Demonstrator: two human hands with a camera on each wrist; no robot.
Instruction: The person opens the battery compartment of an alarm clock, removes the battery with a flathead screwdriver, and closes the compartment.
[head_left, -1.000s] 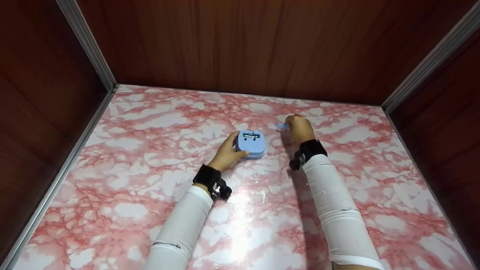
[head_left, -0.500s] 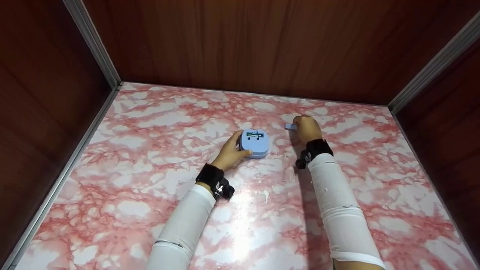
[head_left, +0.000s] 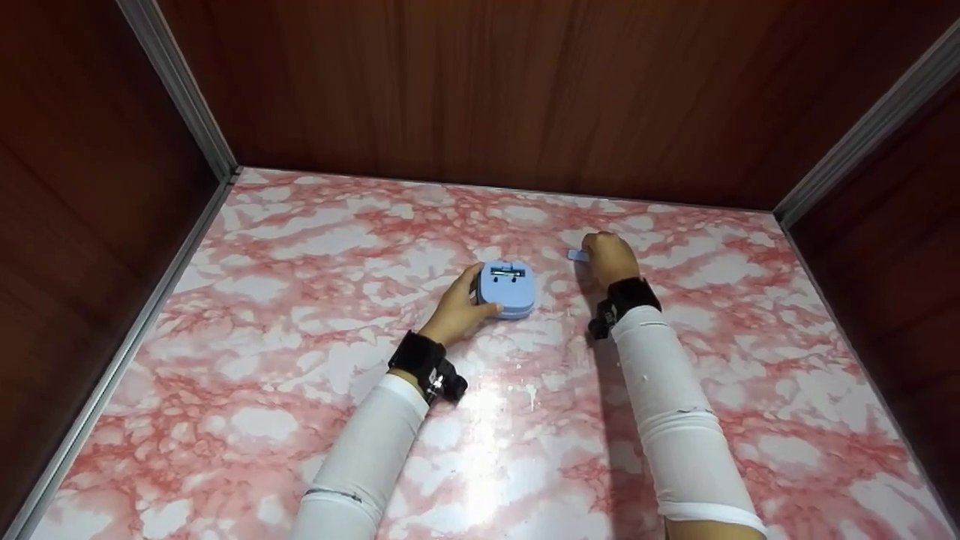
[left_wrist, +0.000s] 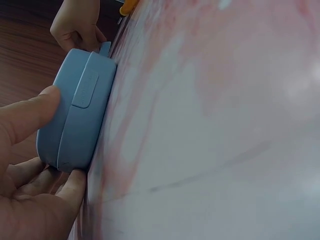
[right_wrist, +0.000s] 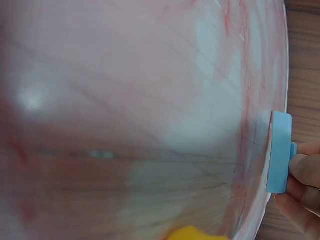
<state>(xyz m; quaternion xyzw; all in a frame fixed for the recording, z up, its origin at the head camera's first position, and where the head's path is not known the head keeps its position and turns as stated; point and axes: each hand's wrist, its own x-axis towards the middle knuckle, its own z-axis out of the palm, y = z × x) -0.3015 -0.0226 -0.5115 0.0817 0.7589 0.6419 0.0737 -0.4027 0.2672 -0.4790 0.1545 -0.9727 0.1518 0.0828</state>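
Note:
A blue rounded case [head_left: 508,291] lies on the table in the head view, with an uncovered battery slot and two small dark holes on its top. My left hand [head_left: 457,309] grips its left side; the left wrist view shows the thumb [left_wrist: 37,112] on one face of the case and other fingers under its near end. To the right, my right hand [head_left: 612,259] pinches a small flat blue cover [right_wrist: 279,152] between thumb and fingers. That cover is apart from the case, at or just over the table. Part of it is hidden by the hand.
The table [head_left: 285,360] has a red and white marbled top. Dark wood panels [head_left: 480,90] with grey metal edges enclose it at the back and both sides. Something yellow [right_wrist: 195,234], too cropped to identify, shows at the right wrist view's lower edge.
Both hands keep their holds on the case and the cover. The head view has shifted slightly; the cover looks a little more tilted than a second ago.

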